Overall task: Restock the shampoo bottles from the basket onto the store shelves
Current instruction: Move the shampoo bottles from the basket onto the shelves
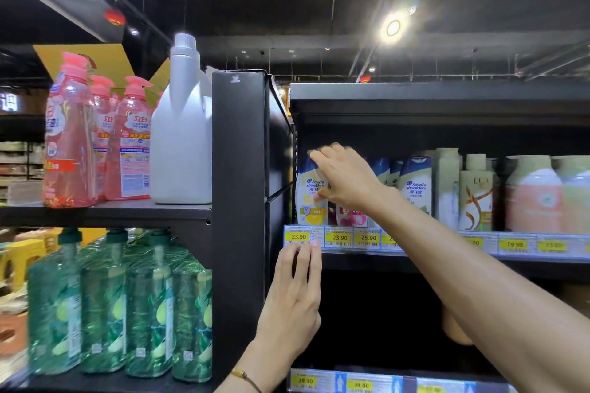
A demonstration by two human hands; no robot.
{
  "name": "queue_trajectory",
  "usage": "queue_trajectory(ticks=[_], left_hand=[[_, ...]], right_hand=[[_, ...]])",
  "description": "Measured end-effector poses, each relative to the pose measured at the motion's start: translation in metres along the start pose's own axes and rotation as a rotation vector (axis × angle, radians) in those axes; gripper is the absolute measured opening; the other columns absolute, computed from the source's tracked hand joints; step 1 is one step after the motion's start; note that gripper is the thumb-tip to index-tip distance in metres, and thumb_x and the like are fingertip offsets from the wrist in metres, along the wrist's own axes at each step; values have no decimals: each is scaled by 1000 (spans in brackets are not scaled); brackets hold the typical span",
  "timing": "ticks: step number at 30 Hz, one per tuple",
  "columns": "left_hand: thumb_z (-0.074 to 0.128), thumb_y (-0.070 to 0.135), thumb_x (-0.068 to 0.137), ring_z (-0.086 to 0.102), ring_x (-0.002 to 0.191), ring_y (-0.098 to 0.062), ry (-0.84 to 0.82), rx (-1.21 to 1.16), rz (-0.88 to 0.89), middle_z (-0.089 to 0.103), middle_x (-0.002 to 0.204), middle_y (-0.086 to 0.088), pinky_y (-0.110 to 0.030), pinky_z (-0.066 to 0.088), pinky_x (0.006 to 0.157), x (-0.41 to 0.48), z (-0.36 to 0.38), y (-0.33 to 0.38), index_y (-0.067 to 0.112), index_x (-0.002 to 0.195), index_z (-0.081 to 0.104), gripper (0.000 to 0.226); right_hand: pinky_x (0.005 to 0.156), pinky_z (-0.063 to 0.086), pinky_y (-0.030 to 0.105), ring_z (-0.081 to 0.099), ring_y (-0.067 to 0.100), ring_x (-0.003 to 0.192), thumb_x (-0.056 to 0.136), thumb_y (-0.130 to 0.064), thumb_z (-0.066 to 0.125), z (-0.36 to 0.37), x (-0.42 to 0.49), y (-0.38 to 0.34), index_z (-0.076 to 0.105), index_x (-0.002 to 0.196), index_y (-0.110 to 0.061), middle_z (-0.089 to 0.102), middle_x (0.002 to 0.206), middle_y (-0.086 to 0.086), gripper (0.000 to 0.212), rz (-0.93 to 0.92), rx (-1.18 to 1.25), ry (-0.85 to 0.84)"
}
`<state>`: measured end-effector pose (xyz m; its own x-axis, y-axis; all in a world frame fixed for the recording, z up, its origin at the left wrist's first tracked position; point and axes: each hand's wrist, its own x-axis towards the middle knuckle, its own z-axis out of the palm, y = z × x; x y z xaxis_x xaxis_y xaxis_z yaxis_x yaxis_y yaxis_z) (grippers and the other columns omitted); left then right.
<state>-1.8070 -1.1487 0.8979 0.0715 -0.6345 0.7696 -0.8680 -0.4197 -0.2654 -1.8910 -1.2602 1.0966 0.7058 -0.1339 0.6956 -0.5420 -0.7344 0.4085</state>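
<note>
- Two hands work about the price rail (340, 238), the landmark for every position below.
- The right hand (344, 179) has its fingers (319, 155) curled over the cap and its thumb pressed to the front label of the shampoo bottle (311, 201), which it grips. The fingertips are slightly blurred.
- The shampoo bottle is white and blue with a yellow foot. It stands upright on the shelf directly above the rail's left end, over the first 23.90 tag (298, 237).
- The left hand (297, 293) has straight fingers held close together, their tips touching the rail's lower edge at that tag. It holds nothing.
- A thin bracelet (244, 375) circles the left wrist, well below the rail.
- Above the rail, right of the gripped bottle, stand a second bottle of the same brand (415, 188) and then a pale, gold-patterned bottle (477, 198).
- Left of the rail rises a black upright (238, 201).
- Beyond the upright, pink pump bottles (127, 143) and a white jug (182, 137) stand higher than the rail, and green pump bottles (150, 303) stand lower.
</note>
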Motion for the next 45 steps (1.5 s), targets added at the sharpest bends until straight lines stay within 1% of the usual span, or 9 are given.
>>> queue_trajectory(ticks=[8, 10, 13, 16, 21, 27, 31, 37, 45], left_hand=[[54, 3, 65, 47, 128, -42, -2, -91, 11, 49, 136, -23, -53, 40, 116, -1, -7, -2, -6, 148, 42, 85], [56, 2, 64, 47, 126, -42, -14, -127, 21, 49, 134, -22, -51, 40, 116, -1, -12, -3, -5, 147, 43, 85], [57, 9, 69, 48, 123, -41, -49, -109, 63, 49, 132, -22, -50, 40, 115, 0, -21, -8, -4, 146, 43, 79], [58, 16, 76, 50, 118, -37, -81, -110, 98, 54, 127, -20, -46, 44, 109, 2, -36, -13, 0, 139, 49, 65], [57, 20, 82, 52, 108, -31, -71, -157, 140, 56, 122, -13, -40, 48, 93, -12, -56, -19, 10, 118, 56, 38], [59, 25, 82, 53, 102, -32, -55, -220, 179, 56, 120, -13, -42, 49, 82, -65, -54, -16, 12, 116, 58, 37], [62, 28, 81, 52, 103, -33, -139, -235, 225, 55, 119, -12, -42, 46, 82, -116, -37, -15, 12, 115, 57, 38], [62, 25, 81, 51, 100, -36, -303, -250, 197, 54, 116, -15, -44, 43, 78, -201, 6, -14, 7, 118, 55, 42], [64, 15, 77, 52, 91, -37, -676, -307, 79, 56, 104, -15, -45, 42, 71, -380, 66, 10, 7, 103, 59, 27]], right_hand=[[111, 36, 39, 40, 26, 136, 91, -40, 69, -3, -24, 0, 35, 153, -10, 46, 150, 9, 77, 62, 61, 74], [113, 37, 41, 40, 28, 139, 94, -36, 66, -9, -36, 2, 39, 152, -9, 47, 150, 11, 69, 86, 69, 108], [106, 42, 44, 45, 30, 134, 96, -31, 63, -21, -59, 0, 48, 146, -10, 53, 144, 10, 57, 121, 47, 120], [97, 47, 48, 49, 32, 125, 91, -27, 66, -31, -91, -12, 56, 136, -12, 57, 136, 10, 49, 157, 28, 129], [94, 45, 48, 51, 34, 120, 88, -32, 62, -40, -151, -44, 58, 131, -12, 59, 132, 11, 48, 238, -2, 85], [87, 48, 47, 56, 36, 115, 85, -37, 48, -25, -216, -98, 62, 126, -12, 61, 127, 10, 50, 294, 9, 3], [85, 50, 48, 56, 36, 115, 85, -33, 53, 2, -267, -144, 61, 128, -11, 61, 126, 10, 49, 312, 49, -77], [84, 50, 48, 52, 36, 115, 88, -31, 53, 62, -348, -210, 58, 125, -9, 58, 126, 11, 44, 354, 215, -241], [80, 50, 51, 52, 41, 109, 89, -22, 59, 157, -482, -306, 59, 120, -4, 57, 125, 18, 36, 347, 483, -538]])
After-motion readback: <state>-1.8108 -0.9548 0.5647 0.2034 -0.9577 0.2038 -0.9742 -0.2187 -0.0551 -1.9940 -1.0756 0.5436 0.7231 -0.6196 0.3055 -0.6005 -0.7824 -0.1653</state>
